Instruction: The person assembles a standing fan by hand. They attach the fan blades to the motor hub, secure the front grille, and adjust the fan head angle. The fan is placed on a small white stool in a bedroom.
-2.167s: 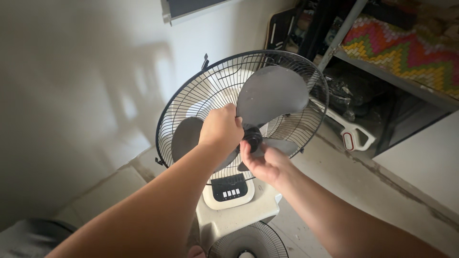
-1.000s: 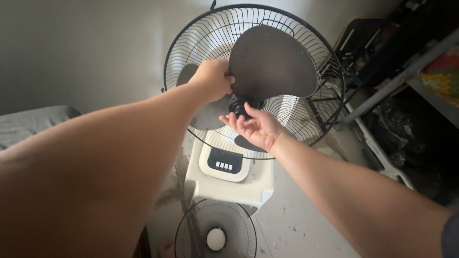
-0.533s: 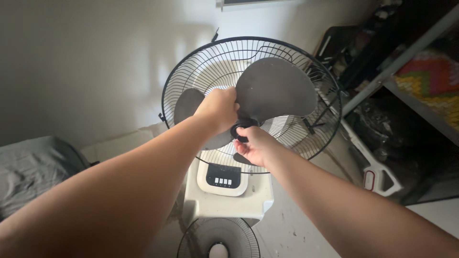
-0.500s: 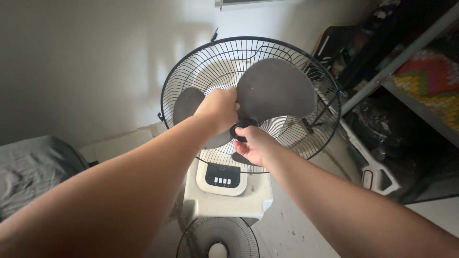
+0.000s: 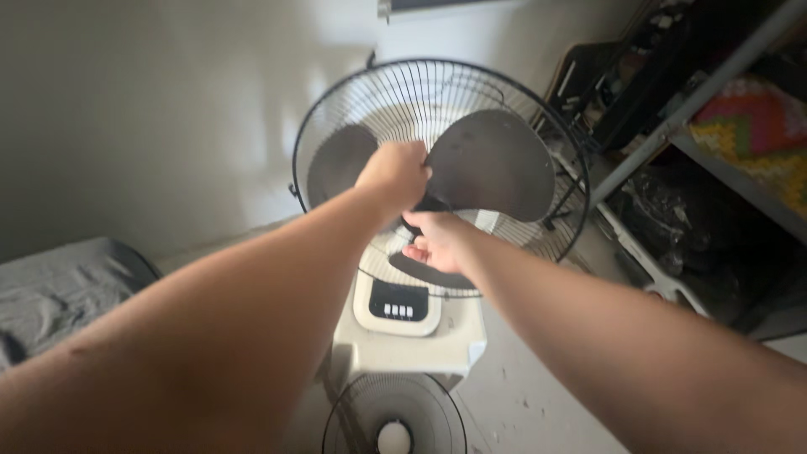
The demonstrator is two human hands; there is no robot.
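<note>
The fan blade (image 5: 492, 164), dark grey with broad lobes, sits inside the black wire rear guard (image 5: 353, 113) of a fan standing close to a pale wall. The left hand (image 5: 395, 175) is closed in a fist on the blade near its centre. The right hand (image 5: 435, 240), just below it, curls its fingers around the black hub cap (image 5: 418, 223) at the blade's middle. Under the guard is the fan's white body with a dark control panel (image 5: 398, 303). A detached front grille (image 5: 395, 424) lies on the floor below, and a metal shelf (image 5: 740, 109) stands at right.
</note>
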